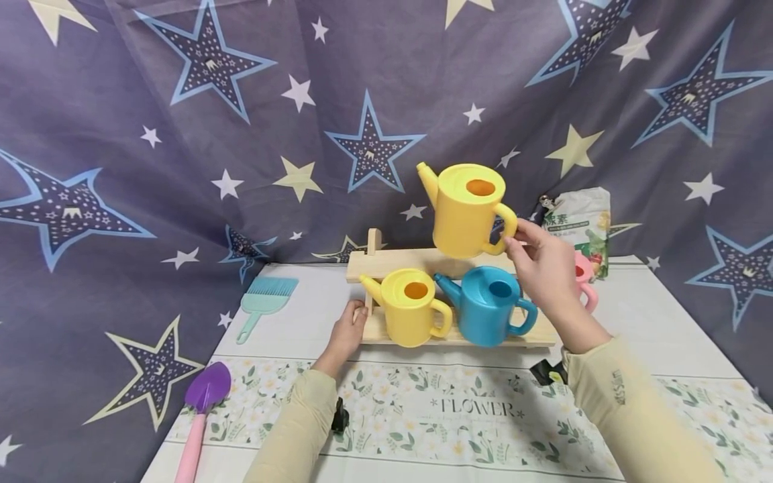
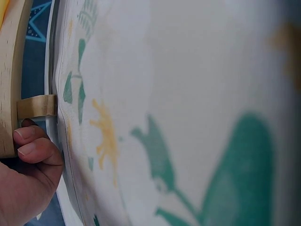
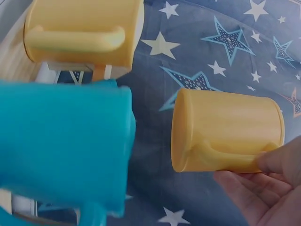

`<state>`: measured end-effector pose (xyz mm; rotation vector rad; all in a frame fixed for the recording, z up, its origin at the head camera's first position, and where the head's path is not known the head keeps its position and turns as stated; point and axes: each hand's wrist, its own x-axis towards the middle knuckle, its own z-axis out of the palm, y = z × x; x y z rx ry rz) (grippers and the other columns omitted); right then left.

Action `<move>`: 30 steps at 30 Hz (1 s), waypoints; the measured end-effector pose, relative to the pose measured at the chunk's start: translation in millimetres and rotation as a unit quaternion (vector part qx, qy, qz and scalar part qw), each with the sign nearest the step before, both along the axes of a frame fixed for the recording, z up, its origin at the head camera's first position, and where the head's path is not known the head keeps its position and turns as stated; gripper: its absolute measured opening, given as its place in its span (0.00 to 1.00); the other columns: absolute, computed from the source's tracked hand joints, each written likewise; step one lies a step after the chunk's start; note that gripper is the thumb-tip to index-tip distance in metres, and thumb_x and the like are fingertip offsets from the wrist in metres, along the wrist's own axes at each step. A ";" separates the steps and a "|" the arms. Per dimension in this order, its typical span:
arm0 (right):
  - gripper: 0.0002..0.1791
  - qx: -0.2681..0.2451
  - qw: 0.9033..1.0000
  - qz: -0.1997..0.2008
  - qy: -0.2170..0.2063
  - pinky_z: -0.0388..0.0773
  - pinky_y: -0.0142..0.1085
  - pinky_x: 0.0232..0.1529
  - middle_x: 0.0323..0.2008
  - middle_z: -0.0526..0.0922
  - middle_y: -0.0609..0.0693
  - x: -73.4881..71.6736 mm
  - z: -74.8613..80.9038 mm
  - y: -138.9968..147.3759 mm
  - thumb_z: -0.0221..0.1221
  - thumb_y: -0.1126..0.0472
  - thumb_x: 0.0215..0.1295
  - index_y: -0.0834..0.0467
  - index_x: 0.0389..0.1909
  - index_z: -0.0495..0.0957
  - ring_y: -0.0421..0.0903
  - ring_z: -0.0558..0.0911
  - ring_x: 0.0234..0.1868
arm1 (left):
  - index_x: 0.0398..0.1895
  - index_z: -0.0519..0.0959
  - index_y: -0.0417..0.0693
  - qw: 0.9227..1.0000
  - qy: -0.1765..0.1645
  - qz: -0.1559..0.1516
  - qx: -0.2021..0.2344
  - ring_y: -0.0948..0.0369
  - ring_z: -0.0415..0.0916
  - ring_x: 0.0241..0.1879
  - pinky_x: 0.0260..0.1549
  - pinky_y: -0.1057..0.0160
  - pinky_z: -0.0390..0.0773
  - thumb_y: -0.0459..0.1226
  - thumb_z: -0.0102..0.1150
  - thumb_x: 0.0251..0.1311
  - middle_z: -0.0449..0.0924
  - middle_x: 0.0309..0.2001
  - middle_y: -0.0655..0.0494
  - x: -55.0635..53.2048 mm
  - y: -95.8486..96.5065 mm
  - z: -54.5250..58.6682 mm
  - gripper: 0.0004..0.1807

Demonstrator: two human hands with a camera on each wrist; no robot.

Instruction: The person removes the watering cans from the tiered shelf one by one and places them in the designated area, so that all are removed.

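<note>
My right hand (image 1: pixel 546 265) pinches the handle of a yellow watering can (image 1: pixel 461 215), held upright above the upper board of a two-tier wooden shelf (image 1: pixel 398 261). Its spout points left. On the lower board stand a second yellow watering can (image 1: pixel 407 318) and, to its right, a blue watering can (image 1: pixel 488 315), both with spouts to the left. My left hand (image 1: pixel 347 332) grips the left end of the shelf low down; in the left wrist view its curled fingers (image 2: pixel 35 148) are at the board's end. Part of a pink watering can (image 1: pixel 588 295) shows behind my right wrist.
A white printed bag (image 1: pixel 582 225) stands at the back right. On the left lie a mint-green brush (image 1: pixel 264 302) and a purple trowel (image 1: pixel 207 388) with a pink handle. A floral cloth (image 1: pixel 435 429) covers the table, and a starry curtain (image 1: pixel 290 54) hangs behind.
</note>
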<state>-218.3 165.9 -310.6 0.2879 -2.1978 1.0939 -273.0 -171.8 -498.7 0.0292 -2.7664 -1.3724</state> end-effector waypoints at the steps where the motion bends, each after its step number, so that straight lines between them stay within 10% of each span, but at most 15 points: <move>1: 0.15 0.001 1.000 -0.002 0.004 0.71 0.13 0.34 0.41 0.86 0.61 1.9 0.8 3.3 0.60 0.66 0.68 0.65 0.53 0.80 0.55 0.87 0.34 | 0.60 0.68 0.50 1.000 0.000 0.000 0.000 0.40 0.66 0.64 0.61 0.41 0.65 0.48 0.41 0.76 0.71 0.64 0.42 -0.1 0.1 0.0 0.18; 9: 0.15 0.014 0.999 -0.043 0.028 0.69 0.11 0.36 0.41 0.86 0.62 13.5 1.7 33.3 0.61 0.68 0.65 0.66 0.53 0.80 0.55 0.87 0.35 | 0.60 0.68 0.50 1.000 -0.002 -0.002 0.000 0.40 0.65 0.64 0.62 0.41 0.64 0.48 0.40 0.76 0.71 0.64 0.42 -1.2 1.1 -0.3 0.18; 16: 0.17 0.018 0.997 -0.073 0.009 0.67 0.10 0.34 0.43 0.85 0.63 23.6 -2.2 60.0 0.62 0.66 0.65 0.65 0.55 0.79 0.11 0.72 0.31 | 0.61 0.67 0.50 1.000 -0.007 0.003 0.000 0.41 0.65 0.65 0.63 0.41 0.63 0.48 0.40 0.76 0.70 0.65 0.42 -1.5 0.7 -2.1 0.18; 21: 0.18 0.025 0.995 -0.098 0.005 0.67 0.11 0.36 0.43 0.85 0.63 28.9 -6.9 76.9 0.63 0.65 0.64 0.64 0.55 0.80 0.39 0.87 0.36 | 0.60 0.67 0.49 1.000 0.005 0.001 -0.010 0.39 0.65 0.64 0.61 0.40 0.64 0.51 0.37 0.76 0.70 0.64 0.41 0.8 1.2 -1.2 0.21; 30: 0.17 0.021 0.988 -0.153 -0.011 0.63 0.09 0.29 0.44 0.84 0.66 40.6 -15.8 108.2 0.60 0.66 0.66 0.66 0.55 0.79 0.06 0.66 0.29 | 0.59 0.68 0.49 1.000 0.005 0.001 -0.001 0.39 0.67 0.62 0.60 0.40 0.65 0.47 0.40 0.76 0.72 0.63 0.41 -0.9 0.8 -2.8 0.18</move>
